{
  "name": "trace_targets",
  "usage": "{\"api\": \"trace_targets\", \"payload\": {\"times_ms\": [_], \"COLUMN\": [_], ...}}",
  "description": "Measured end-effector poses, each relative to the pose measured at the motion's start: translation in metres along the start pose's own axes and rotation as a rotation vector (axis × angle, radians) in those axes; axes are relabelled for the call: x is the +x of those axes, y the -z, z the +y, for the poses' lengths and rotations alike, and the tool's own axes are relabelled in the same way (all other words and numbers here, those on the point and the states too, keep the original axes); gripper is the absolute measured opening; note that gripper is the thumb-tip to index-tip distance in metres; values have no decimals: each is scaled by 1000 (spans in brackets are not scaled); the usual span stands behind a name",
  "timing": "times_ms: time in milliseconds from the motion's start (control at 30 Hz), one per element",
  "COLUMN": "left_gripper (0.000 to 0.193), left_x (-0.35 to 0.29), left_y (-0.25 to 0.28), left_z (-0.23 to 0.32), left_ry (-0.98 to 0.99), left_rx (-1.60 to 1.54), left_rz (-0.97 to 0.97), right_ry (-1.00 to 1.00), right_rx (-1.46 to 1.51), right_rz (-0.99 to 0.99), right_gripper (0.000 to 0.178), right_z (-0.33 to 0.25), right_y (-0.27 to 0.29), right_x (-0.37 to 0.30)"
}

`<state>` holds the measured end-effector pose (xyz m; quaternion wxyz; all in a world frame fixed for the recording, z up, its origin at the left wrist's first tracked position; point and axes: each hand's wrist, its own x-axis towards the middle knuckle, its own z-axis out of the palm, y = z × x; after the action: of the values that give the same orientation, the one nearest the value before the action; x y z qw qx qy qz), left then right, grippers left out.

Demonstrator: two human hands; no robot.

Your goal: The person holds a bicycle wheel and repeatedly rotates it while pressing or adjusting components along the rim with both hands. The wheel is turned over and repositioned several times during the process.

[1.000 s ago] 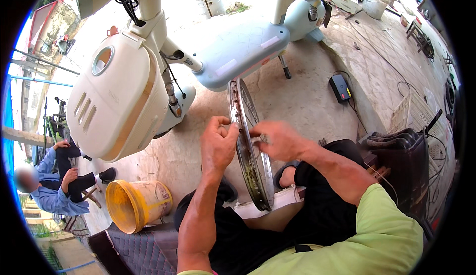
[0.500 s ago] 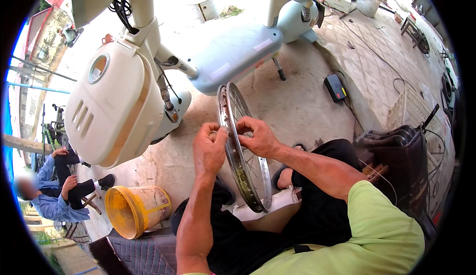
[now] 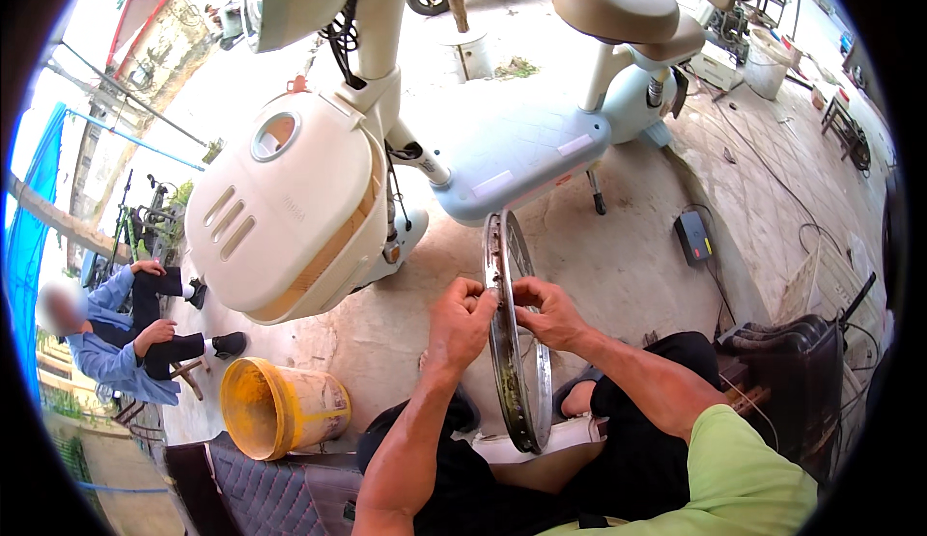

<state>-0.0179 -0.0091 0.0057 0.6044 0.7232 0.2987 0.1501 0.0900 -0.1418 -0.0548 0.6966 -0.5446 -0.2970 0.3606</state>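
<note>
A bare metal wheel rim (image 3: pixel 508 381) with thin spokes stands upright between my legs, its outer channel stained dark and rusty. No tyre is on it. My left hand (image 3: pixel 458 325) is closed at the rim's left side, thumb and fingertips pinched against the channel. From the other side, my right hand (image 3: pixel 550 314) grips the rim with curled fingers near the spokes, at about the same height. Anything small between the fingertips is hidden. The rim's lower end rests near a whitish piece (image 3: pixel 570 437) between my feet.
Ahead stands a pale electric scooter with a cream front basket (image 3: pixel 290 212) and a light blue footboard (image 3: pixel 521 164). A yellow bucket (image 3: pixel 323 409) lies tipped at left, near a seated person (image 3: pixel 130 324). A black charger box (image 3: pixel 692 238) with a cable sits at right, beyond a dark seat (image 3: pixel 782 362).
My view has swung left and up, so the scene sits further right and lower. Both hands keep their hold on the rim, with the left fingers slightly shifted.
</note>
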Motion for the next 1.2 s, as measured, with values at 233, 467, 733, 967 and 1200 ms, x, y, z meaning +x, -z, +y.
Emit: {"api": "trace_targets", "payload": {"times_ms": [233, 467, 733, 967, 1200], "left_gripper": [25, 28, 28, 24, 23], "left_x": [-2, -2, -4, 1, -1], "left_y": [-1, -2, 0, -3, -9], "left_z": [10, 13, 18, 7, 16], "left_ry": [-11, 4, 44, 40, 45], "left_rx": [93, 122, 147, 97, 71], "left_rz": [9, 3, -4, 11, 9], "right_ry": [-52, -105, -95, -106, -128], "right_rx": [141, 44, 275, 99, 340], "right_rz": [-84, -107, -125, -144, -151], "right_gripper": [16, 16, 13, 20, 16], "right_z": [9, 7, 7, 5, 5], "right_y": [8, 14, 10, 12, 11], "right_x": [0, 0, -1, 2, 2]}}
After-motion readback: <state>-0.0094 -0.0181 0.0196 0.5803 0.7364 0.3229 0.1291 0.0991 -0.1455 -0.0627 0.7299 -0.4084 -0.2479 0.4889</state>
